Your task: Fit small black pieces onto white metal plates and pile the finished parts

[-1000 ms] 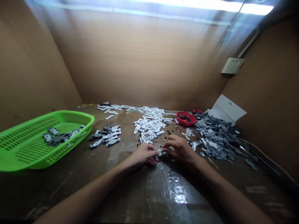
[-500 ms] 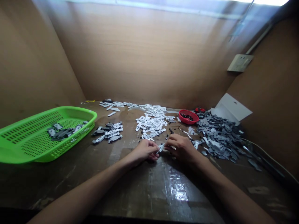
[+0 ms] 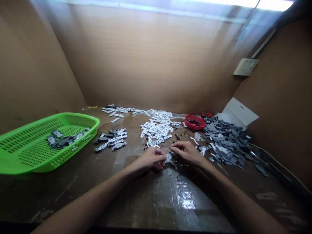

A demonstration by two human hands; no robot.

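Between thumb and fingers, my left hand (image 3: 154, 158) pinches a small flat light-grey plastic part (image 3: 168, 158), shaped like a toy car base. Just to its right is my right hand (image 3: 186, 152), its thumb and forefinger pressed together above the part's right end. Whatever those fingertips hold is too small to make out. Beyond my hands lies a heap of white flat parts (image 3: 157, 126). Tiny black pieces (image 3: 179, 137) are scattered near my right fingers.
A green basket (image 3: 90, 123) with some grey parts stands at left. Beside it lie assembled-looking pieces (image 3: 114, 139). A red bowl (image 3: 200, 125) holds small dark pieces. At right are a grey heap (image 3: 226, 143) and a white card (image 3: 240, 112). Wooden panels surround the table.
My right hand has lifted slightly off the grey part, its fingertips now pinched above it. My left hand still holds the part. The whole view has shifted a little.
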